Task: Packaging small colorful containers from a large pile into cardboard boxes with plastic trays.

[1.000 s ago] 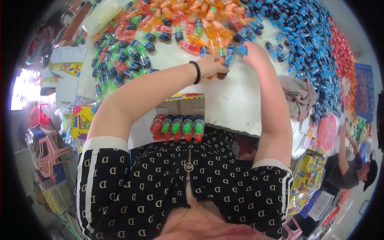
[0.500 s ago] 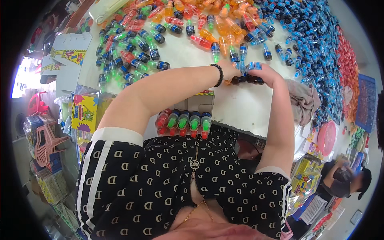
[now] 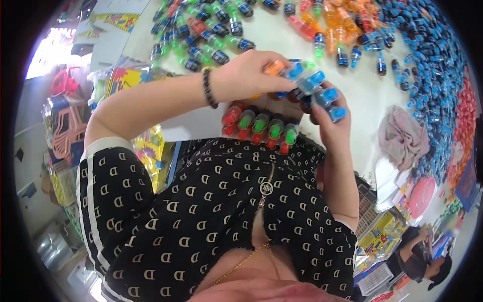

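The card box [image 3: 188, 125] sits on the table close against my front, its white flap lying out to my left. In it stand small bottles [image 3: 260, 122] in two rows: the far row has a red one at the left end and green tops along the rest, and the near row shows red tops. I cannot see how far back the box goes, because my hands and what they hold cover part of it.

My left hand [image 3: 246, 75] is curled round an orange bottle [image 3: 274, 68], its thumb and fingers pressed in; whether it grips the first blue one too, I cannot tell. My right hand [image 3: 333, 121] is closed on a slanting line of blue bottles [image 3: 322, 95], thumb on the near side and fingers behind. The orange bottle is at my left fingertips, just beside the left end of that blue line. Both hands are near the far edge of the box, beyond the filled rows.

Further out on the white table [image 3: 365, 100] lie loose green bottles [image 3: 216, 30] to the left, orange ones ahead and a heap of dark blue ones to the right. A crumpled cloth [image 3: 404, 136] lies right of my right hand, with a pink basin [image 3: 422, 196] beyond it; its contents are unclear.
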Demonstrator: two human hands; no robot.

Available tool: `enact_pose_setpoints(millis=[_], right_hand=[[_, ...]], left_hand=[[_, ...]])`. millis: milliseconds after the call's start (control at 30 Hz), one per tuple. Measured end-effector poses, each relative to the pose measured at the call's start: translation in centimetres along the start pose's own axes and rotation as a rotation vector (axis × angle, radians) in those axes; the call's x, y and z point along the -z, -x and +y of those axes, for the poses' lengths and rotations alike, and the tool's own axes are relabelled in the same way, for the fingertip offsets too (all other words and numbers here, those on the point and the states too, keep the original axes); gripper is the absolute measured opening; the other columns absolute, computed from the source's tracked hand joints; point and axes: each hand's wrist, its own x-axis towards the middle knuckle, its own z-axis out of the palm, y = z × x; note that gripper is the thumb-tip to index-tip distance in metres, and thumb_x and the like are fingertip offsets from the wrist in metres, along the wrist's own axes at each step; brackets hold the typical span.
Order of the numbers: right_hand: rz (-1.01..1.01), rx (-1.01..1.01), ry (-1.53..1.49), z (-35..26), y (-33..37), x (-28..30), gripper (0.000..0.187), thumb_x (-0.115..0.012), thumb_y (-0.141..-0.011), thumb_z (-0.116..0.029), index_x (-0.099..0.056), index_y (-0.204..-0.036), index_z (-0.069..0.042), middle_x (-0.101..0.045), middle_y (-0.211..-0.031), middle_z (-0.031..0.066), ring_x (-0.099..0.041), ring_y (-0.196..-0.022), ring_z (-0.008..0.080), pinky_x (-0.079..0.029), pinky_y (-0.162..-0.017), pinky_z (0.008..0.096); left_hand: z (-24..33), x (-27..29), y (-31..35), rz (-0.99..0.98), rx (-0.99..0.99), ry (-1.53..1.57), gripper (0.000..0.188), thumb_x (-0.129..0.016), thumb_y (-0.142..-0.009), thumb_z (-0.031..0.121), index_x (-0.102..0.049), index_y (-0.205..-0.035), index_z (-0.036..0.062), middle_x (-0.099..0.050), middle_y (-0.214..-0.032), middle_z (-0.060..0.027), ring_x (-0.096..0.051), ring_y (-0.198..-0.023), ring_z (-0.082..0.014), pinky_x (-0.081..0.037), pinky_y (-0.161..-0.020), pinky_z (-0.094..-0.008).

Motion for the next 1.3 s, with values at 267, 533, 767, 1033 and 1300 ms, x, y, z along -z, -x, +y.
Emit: enact_pose_setpoints(millis=[267, 533, 767, 1033, 1300], right_hand=[[-0.338, 0.575, 0.557, 1.7, 1.0, -3.4, 0.05, -0.076, -0.069, -0.002, -0.061, -0.116, -0.008, -0.063, -0.114, 0.0132, -0.062, -0.103, 0.0292, -0.049, -0.089, 0.0345], [-0.533, 0.534, 0.628, 0.0, 0.3, -3.6, 0.053, -0.076, -0.066, -0.006, -0.06, -0.116, -0.007, -0.061, -0.118, 0.0139, -0.06, -0.107, 0.0303, -0.048, -0.092, 0.0376], [-0.295, 0.713, 0.971, 0.1, 1.1, -3.3, 0.056, -0.07, -0.078, -0.038, -0.058, -0.122, -0.007, -0.055, -0.12, 0.0152, -0.051, -0.112, 0.0373, -0.041, -0.098, 0.0452], [-0.391, 0.505, 0.944, -0.9, 2.4, -3.0, 0.048, -0.074, -0.076, -0.021, -0.059, -0.119, -0.005, -0.058, -0.109, 0.0122, -0.056, -0.099, 0.0312, -0.046, -0.087, 0.0386], [-0.329, 0.535, 1.081, -2.2, 2.0, -4.8, 0.044, -0.072, -0.075, -0.015, -0.06, -0.116, -0.002, -0.063, -0.107, 0.0128, -0.057, -0.096, 0.0309, -0.046, -0.086, 0.0385]], left_hand=[[-7.2, 0.5, 6.3, 0.022, -0.781, -0.859, 0.035, -0.072, -0.077, 0.021, -0.058, -0.108, 0.0115, -0.064, -0.107, -0.0072, -0.061, -0.105, -0.0219, -0.037, -0.103, -0.0444], [-6.7, 0.5, 7.1, -0.078, -0.777, -0.86, 0.047, -0.072, -0.079, 0.022, -0.052, -0.119, 0.0066, -0.058, -0.122, -0.0141, -0.057, -0.113, -0.0293, -0.045, -0.093, -0.0415], [-5.2, -1.0, 6.0, -0.104, -0.412, -0.821, 0.053, -0.071, -0.079, 0.022, -0.048, -0.123, 0.0043, -0.058, -0.116, -0.0155, -0.058, -0.108, -0.0325, -0.048, -0.091, -0.0404], [-5.1, 0.9, 6.9, -0.247, -0.442, -0.741, 0.035, -0.067, -0.08, 0.016, -0.052, -0.109, 0.0037, -0.059, -0.106, -0.0146, -0.06, -0.103, -0.0308, -0.049, -0.088, -0.039], [-4.4, -0.7, 6.4, -0.126, -0.247, -0.643, 0.043, -0.062, -0.087, 0.017, -0.045, -0.125, 0.0039, -0.056, -0.119, -0.0174, -0.056, -0.11, -0.0346, -0.048, -0.09, -0.0412]])
